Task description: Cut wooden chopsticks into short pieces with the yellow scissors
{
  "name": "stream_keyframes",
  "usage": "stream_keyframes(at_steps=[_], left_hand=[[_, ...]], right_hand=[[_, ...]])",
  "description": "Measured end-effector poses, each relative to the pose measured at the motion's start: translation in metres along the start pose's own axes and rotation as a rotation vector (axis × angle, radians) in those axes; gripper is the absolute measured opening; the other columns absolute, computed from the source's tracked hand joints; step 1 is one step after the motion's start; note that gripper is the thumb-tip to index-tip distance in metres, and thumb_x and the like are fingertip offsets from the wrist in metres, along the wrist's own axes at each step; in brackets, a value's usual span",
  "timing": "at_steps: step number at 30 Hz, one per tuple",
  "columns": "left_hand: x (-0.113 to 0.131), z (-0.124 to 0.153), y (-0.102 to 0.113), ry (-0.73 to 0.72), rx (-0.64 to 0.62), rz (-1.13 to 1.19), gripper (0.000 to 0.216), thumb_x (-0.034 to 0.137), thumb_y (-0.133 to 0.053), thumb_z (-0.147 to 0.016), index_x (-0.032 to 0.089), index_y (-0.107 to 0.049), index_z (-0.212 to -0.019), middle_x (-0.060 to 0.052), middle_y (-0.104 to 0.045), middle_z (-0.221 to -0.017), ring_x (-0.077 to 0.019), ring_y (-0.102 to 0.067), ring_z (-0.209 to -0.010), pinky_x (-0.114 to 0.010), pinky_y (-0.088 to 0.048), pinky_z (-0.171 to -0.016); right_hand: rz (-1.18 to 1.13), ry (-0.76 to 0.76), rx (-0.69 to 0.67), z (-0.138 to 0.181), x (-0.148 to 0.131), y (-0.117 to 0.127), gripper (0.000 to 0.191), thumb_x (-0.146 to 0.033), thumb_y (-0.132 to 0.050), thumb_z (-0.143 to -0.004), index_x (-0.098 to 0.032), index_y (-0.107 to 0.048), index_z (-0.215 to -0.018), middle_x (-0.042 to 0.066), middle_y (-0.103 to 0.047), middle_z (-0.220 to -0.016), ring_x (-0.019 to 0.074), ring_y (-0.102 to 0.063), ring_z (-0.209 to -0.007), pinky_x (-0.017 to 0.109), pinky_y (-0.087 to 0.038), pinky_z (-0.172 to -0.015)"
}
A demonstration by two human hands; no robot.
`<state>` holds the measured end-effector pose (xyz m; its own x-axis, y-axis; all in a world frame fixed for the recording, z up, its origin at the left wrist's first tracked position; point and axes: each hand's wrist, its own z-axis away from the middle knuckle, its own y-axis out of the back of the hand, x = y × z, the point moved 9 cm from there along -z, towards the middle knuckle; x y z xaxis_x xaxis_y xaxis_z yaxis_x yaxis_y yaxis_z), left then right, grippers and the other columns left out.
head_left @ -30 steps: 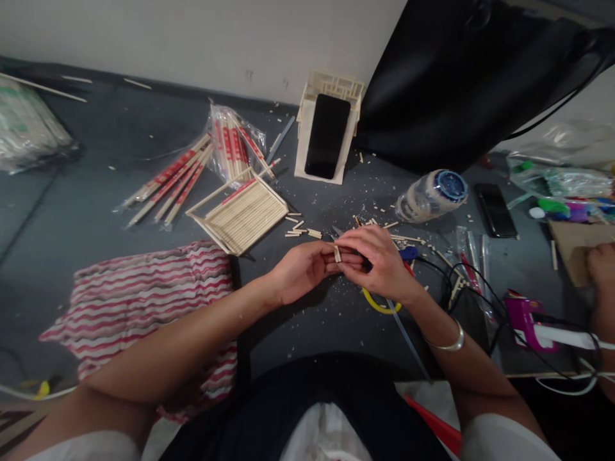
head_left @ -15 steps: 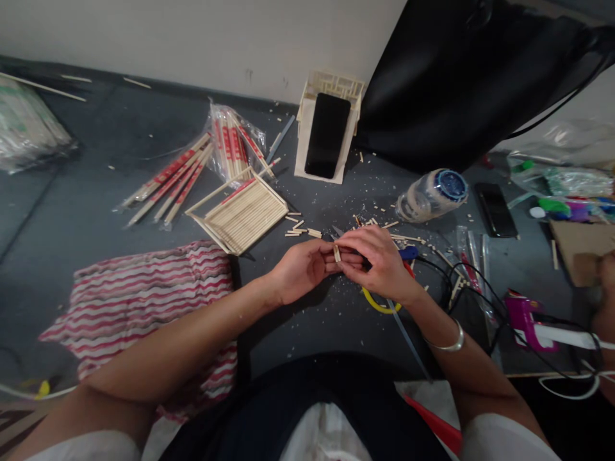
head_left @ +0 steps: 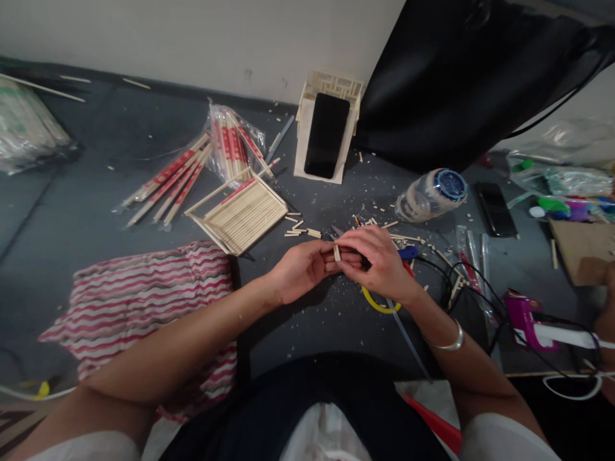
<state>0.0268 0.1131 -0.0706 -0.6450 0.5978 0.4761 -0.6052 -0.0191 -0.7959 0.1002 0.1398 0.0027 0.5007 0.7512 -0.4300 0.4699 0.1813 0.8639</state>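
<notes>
My left hand [head_left: 300,269] and my right hand [head_left: 377,259] meet at the middle of the dark grey floor mat [head_left: 120,198]. Both are closed around a short piece of wooden stick [head_left: 337,253], which shows pale between the fingertips. A dark tool seems to lie under my right fingers, but I cannot make it out. Several cut stick bits [head_left: 300,228] lie just beyond my hands.
A flat panel of glued sticks [head_left: 240,214] and wrapped chopsticks [head_left: 180,176] lie at the left, above a striped cloth [head_left: 144,294]. A phone in a stick stand [head_left: 327,131], a tape roll [head_left: 432,194], a second phone [head_left: 494,209], cables and a purple glue gun [head_left: 523,318] are nearby. Another person's hand [head_left: 606,320] shows at the right edge.
My hands stay almost still around the stick piece. The other person's hand at the right edge has drawn back lower and farther out of view.
</notes>
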Motion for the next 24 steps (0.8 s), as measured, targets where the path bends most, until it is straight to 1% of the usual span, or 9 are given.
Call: stream_keyframes(at_steps=[4,8,13,16,19,24], left_hand=[[0.0017,0.0008,-0.0008,-0.025,0.005,-0.026,0.024,0.017,-0.056,-0.086,0.008,-0.078,-0.086,-0.019,-0.079,-0.097,-0.0301,-0.07,-0.112,-0.041,-0.046,-0.106],[0.0022,0.0009,0.0001,-0.037,0.018,-0.047,0.025,0.017,-0.055,-0.087,0.008,-0.078,-0.086,-0.018,-0.079,-0.096,-0.0298,-0.07,-0.111,-0.041,-0.048,-0.104],[0.002,0.0007,0.0031,-0.039,0.039,-0.038,0.026,0.016,-0.054,-0.088,0.007,-0.078,-0.085,-0.018,-0.079,-0.094,-0.0287,-0.072,-0.105,-0.04,-0.049,-0.102],[0.0012,0.0008,0.0044,-0.032,0.043,-0.029,0.026,0.016,-0.054,-0.089,0.007,-0.078,-0.085,-0.018,-0.079,-0.091,-0.0271,-0.074,-0.1,-0.039,-0.05,-0.101],[0.0008,0.001,0.0049,-0.03,0.047,-0.027,0.025,0.016,-0.055,-0.089,0.007,-0.078,-0.086,-0.017,-0.079,-0.09,-0.0265,-0.074,-0.099,-0.039,-0.05,-0.101],[0.0005,0.0012,0.0062,-0.034,0.072,-0.03,0.025,0.015,-0.055,-0.089,0.008,-0.078,-0.085,-0.016,-0.08,-0.091,-0.0259,-0.074,-0.099,-0.039,-0.05,-0.101]], right_hand=[[-0.007,-0.02,-0.008,-0.0002,0.002,-0.001,0.023,-0.032,-0.063,-0.09,-0.027,-0.068,-0.111,0.005,-0.074,-0.11,0.0262,-0.064,-0.101,0.045,-0.046,-0.091],[-0.003,-0.008,0.006,0.0004,0.0015,-0.0009,0.023,-0.033,-0.064,-0.09,-0.025,-0.068,-0.112,0.006,-0.074,-0.109,0.026,-0.064,-0.101,0.044,-0.047,-0.091],[-0.002,0.021,0.036,0.0014,-0.0003,-0.0002,0.022,-0.032,-0.064,-0.091,-0.023,-0.068,-0.111,0.007,-0.074,-0.109,0.0254,-0.063,-0.099,0.043,-0.047,-0.089],[-0.01,0.01,0.028,0.0016,0.0012,-0.0017,0.022,-0.032,-0.064,-0.091,-0.024,-0.067,-0.111,0.006,-0.074,-0.109,0.0252,-0.063,-0.1,0.044,-0.047,-0.09],[-0.013,-0.01,0.013,0.0016,0.0031,-0.0037,0.021,-0.033,-0.063,-0.091,-0.026,-0.068,-0.111,0.005,-0.074,-0.11,0.0254,-0.063,-0.101,0.045,-0.046,-0.092],[-0.009,-0.002,0.041,0.0018,0.0016,-0.0024,0.02,-0.032,-0.062,-0.091,-0.024,-0.068,-0.109,0.006,-0.074,-0.108,0.0252,-0.063,-0.1,0.045,-0.046,-0.092]])
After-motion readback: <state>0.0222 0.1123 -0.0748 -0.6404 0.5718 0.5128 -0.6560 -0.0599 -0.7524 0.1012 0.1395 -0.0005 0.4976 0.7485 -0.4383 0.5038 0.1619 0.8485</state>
